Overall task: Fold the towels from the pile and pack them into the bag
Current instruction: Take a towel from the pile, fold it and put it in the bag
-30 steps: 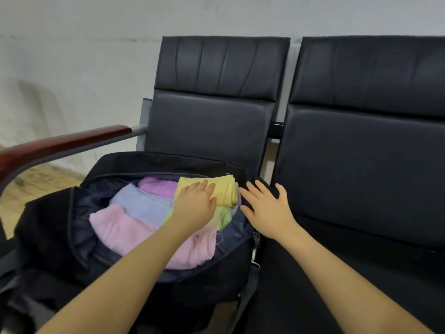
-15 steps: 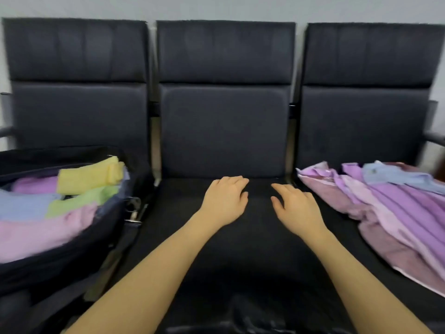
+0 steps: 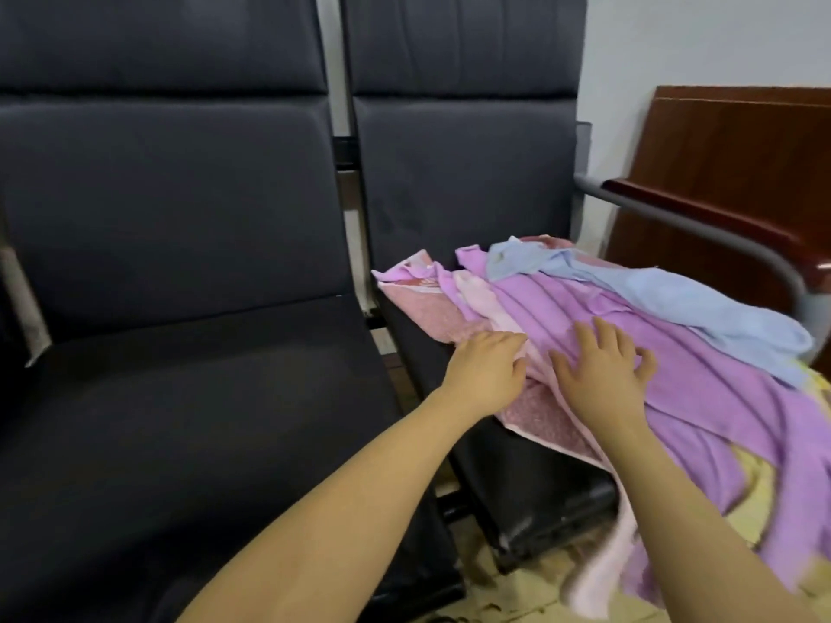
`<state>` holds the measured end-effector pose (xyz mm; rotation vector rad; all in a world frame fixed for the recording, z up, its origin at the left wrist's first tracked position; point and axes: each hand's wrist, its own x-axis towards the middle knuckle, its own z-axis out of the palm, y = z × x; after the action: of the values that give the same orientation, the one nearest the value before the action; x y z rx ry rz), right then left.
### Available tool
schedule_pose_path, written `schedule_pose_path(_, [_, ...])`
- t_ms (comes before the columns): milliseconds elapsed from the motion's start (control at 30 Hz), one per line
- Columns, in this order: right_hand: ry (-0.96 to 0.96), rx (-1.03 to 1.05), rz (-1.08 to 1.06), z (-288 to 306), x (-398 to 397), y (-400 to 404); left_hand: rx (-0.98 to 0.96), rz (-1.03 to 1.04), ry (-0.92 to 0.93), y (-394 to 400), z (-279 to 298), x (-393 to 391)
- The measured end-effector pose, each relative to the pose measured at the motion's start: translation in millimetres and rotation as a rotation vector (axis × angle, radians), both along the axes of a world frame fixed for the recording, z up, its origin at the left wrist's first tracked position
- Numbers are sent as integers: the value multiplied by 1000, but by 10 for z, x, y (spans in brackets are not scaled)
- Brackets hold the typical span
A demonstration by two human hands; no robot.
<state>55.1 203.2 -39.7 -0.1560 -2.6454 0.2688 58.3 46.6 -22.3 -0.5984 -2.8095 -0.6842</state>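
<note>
Both hands have left the middle seat, where they lay half a second ago, and now sit on the pile of towels (image 3: 638,353) on the right-hand chair (image 3: 463,182); the bag has dropped out of view to the left. On that seat the pile lies loosely heaped, with a purple towel (image 3: 701,384) across the top, a light blue towel (image 3: 674,299) draped over its far side, a pink patterned towel (image 3: 431,312) underneath at the near left edge, and a yellow towel (image 3: 755,496) showing at the lower right. Resting at the pile's left edge is the left hand (image 3: 485,370), fingers bent loosely onto the pale pink fabric, gripping nothing that can be seen. Spread flat on the purple towel, the right hand (image 3: 602,375) has its fingers extended and apart. Left of the pile is the middle chair (image 3: 180,397). Beyond the pile, a grey and wooden armrest (image 3: 701,218) curves in front of a brown wooden panel (image 3: 737,150) leaning against the white wall (image 3: 674,38).
</note>
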Motion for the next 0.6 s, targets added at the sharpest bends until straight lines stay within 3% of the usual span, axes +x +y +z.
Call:
schedule_pose_path(167, [49, -15, -97, -228, -129, 295, -116, -78, -36, 449, -87, -293])
schedule_pose_path(267, [179, 5, -91, -254, -208, 332, -172, -108, -47, 557, -137, -438])
schedule_pose_path(433, [395, -79, 45, -132, -202, 351, -39, -120, 62, 507, -28, -585])
schedule_pose_path(600, [536, -50, 242, 34, -93, 292, -37, -242, 42, 356, 103, -626])
